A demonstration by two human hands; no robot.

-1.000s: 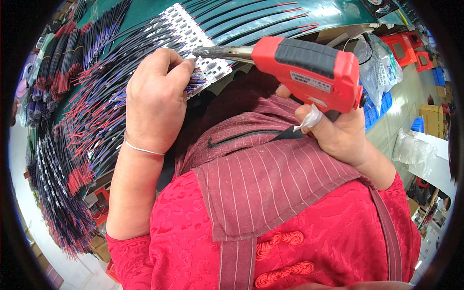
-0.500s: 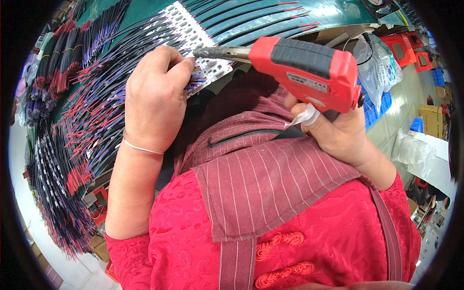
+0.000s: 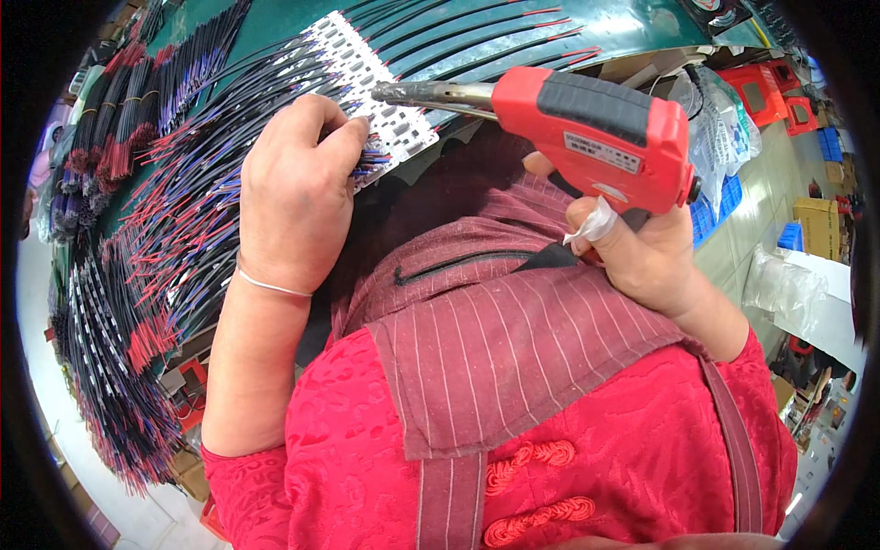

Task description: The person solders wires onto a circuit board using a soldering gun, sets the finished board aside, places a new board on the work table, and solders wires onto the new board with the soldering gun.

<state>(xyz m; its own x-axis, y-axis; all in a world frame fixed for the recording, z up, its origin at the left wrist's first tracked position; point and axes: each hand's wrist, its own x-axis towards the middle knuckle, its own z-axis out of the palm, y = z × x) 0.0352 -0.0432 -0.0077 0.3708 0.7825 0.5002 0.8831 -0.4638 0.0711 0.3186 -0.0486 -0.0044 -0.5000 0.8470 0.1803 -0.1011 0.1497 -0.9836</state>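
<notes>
My right hand (image 3: 642,252) is wrapped round the grip of a red and black soldering gun (image 3: 596,137); white tape circles one of its digits. The gun's long metal nozzle points left, its tip over a white board panel (image 3: 344,55), just above my left thumb. My left hand (image 3: 298,192) is closed in a pinch at the panel's near edge, and what lies between its fingertips is hidden. Black cables with red and blue wire ends (image 3: 197,197) fan out under and left of this hand. Several blue and red ends stick out beside its fingers.
More black cables (image 3: 477,37) with red ends stretch right from the panel over the green table mat (image 3: 632,23). Tied cable bundles (image 3: 115,115) lie at the far left, and a thick bundle (image 3: 115,367) hangs over the left edge. A clear plastic bag (image 3: 724,119) and red bins (image 3: 756,92) stand right.
The soldering gun has shifted slightly right, and its tip has drawn back up and away from my left fingertips. My left hand sits a touch lower, still pinched.
</notes>
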